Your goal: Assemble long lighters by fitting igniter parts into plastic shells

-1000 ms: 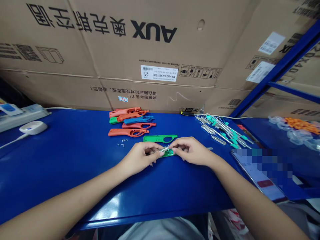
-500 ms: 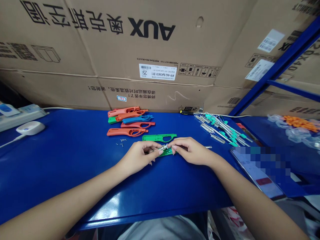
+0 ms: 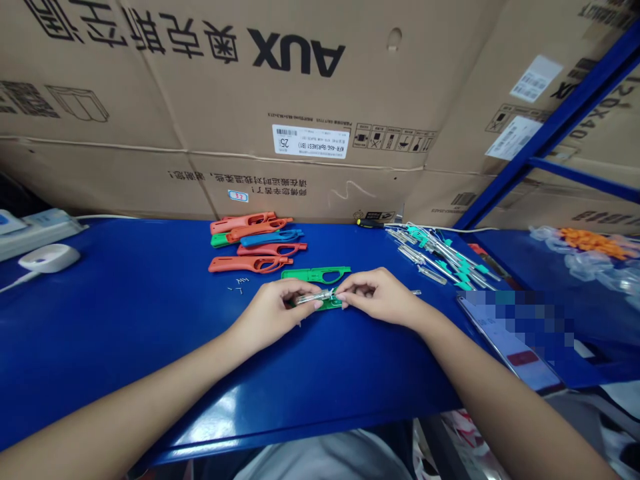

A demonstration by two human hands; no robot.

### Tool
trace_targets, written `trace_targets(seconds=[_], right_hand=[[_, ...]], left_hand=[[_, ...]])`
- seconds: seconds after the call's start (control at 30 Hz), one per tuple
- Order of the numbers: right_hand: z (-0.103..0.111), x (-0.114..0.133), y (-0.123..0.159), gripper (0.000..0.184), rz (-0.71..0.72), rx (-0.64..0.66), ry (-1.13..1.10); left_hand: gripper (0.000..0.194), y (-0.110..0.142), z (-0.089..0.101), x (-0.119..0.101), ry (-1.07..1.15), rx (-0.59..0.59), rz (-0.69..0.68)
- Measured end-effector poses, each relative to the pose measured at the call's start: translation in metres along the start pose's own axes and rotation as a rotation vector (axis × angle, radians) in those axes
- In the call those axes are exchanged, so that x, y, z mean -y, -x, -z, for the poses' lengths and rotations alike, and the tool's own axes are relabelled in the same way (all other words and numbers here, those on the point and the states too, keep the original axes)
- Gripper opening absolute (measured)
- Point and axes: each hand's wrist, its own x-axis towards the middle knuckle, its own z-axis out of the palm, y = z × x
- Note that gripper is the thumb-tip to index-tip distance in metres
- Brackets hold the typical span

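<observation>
My left hand is closed around a small clear lighter fuel tank, thumb in front and fingers behind. Under it lies a green lighter casing half, partly covered by both hands. My right hand is pinched at the tank's right end, by a small pale part; what lies between its fingertips is too small to make out. A thin metal rod end shows beyond the right wrist. Just behind the hands rests another green casing half, lying apart from them.
Orange-red lighter casings and a blue casing lie at the back, near small screws. At the right are metal rods with teal parts, clear tanks, a screwdriver and a phone. A cardboard wall stands behind.
The tank now lies flatter and shows more of its length in my left hand. My right fingers have curled in closer to its end. The view has shifted slightly.
</observation>
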Motion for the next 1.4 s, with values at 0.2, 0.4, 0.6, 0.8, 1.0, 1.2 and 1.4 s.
trace_targets(seconds=[0.2, 0.4, 0.6, 0.8, 1.0, 1.2, 1.4], right_hand=[[0.0012, 0.0024, 0.0004, 0.021, 0.060, 0.008, 0.044], [0.0007, 0.0050, -0.0007, 0.020, 0.076, 0.009, 0.084], [0.0001, 0.0023, 0.0009, 0.016, 0.060, 0.007, 0.083], [0.0000, 0.0009, 0.0015, 0.018, 0.054, 0.006, 0.088], [0.0002, -0.0002, 0.0013, 0.017, 0.069, 0.016, 0.087], [-0.0011, -0.0003, 0.0016, 0.016, 0.091, 0.018, 0.084], [-0.0012, 0.0004, 0.0004, 0.015, 0.117, -0.009, 0.114]], left_hand=[[0.033, -0.0005, 0.0002, -0.0012, -0.011, 0.005, -0.001], [0.034, 0.0000, 0.0006, -0.0023, -0.002, 0.009, 0.020], [0.035, -0.0002, 0.0007, -0.0006, -0.012, 0.018, 0.016], [0.034, -0.0004, 0.0000, -0.0009, -0.012, 0.022, 0.018], [0.035, -0.0006, -0.0006, 0.0017, -0.013, 0.016, 0.017], [0.033, -0.0006, -0.0010, 0.0021, -0.026, 0.014, -0.002], [0.033, -0.0007, -0.0009, 0.0027, -0.032, 0.010, 0.000]])
